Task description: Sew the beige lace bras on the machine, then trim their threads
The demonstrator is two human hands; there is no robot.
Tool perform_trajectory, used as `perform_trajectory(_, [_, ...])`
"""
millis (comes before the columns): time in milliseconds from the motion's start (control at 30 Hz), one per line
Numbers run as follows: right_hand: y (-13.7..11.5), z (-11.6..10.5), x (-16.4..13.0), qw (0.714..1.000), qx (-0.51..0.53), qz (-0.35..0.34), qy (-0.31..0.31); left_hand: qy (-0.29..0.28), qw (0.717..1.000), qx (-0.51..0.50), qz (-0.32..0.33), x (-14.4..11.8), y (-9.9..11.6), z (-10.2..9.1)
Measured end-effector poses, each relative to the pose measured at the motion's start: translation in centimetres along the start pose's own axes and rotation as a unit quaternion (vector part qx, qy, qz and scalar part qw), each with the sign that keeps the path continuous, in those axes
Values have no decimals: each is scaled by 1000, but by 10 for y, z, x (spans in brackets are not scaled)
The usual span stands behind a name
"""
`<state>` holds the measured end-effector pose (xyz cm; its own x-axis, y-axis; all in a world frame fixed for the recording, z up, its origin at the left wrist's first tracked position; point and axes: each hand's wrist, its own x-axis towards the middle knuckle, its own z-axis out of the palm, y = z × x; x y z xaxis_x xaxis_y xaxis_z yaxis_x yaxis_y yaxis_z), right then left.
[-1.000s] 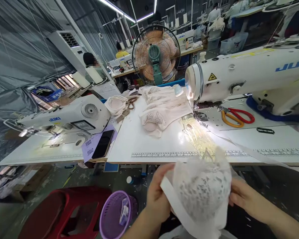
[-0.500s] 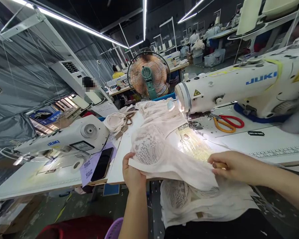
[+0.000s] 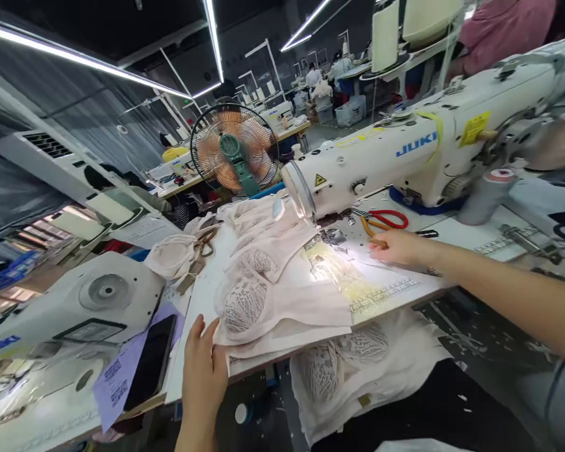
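A pale lace bra piece (image 3: 263, 301) lies on the white sewing table (image 3: 395, 289), on top of a stack of similar pieces (image 3: 258, 232). My left hand (image 3: 204, 370) rests flat at the table's front edge, fingers apart, touching the left edge of the lace piece. My right hand (image 3: 395, 246) reaches over the lit table towards the red and orange scissors (image 3: 381, 220) beside the needle of the white Juki sewing machine (image 3: 405, 157); it holds nothing that I can see. More lace cloth (image 3: 353, 364) lies on my lap.
A second Juki machine (image 3: 75, 307) stands at the left with a black phone (image 3: 150, 361) on purple paper. A standing fan (image 3: 235, 150) is behind the table. Other workers sit at far tables.
The lace piece went from my lap up onto the table. My right hand let go of it and reached towards the scissors; the view swung right.
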<state>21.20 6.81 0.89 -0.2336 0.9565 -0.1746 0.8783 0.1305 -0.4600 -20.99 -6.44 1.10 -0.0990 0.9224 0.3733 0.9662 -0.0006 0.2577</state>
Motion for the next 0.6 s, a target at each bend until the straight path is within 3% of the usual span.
perform_trajectory(133, [-30, 1, -1, 998, -40, 19, -42, 65, 985, -6, 161, 10, 29, 2])
perform_trajectory(233, [-24, -8, -6, 997, -52, 32, -52, 21, 960, -10, 279, 22, 40, 12])
perform_trajectory(333, [-1, -14, -22, 996, -59, 61, -18, -22, 934, -17, 355, 32, 59, 24])
perform_trajectory(467, [31, -9, -63, 988, -42, 102, 112, -78, 906, -53, 412, 35, 121, 39])
perform_trajectory(600, [59, 18, -121, 965, 39, 115, 233, -196, 866, -31, 459, 40, 203, 60])
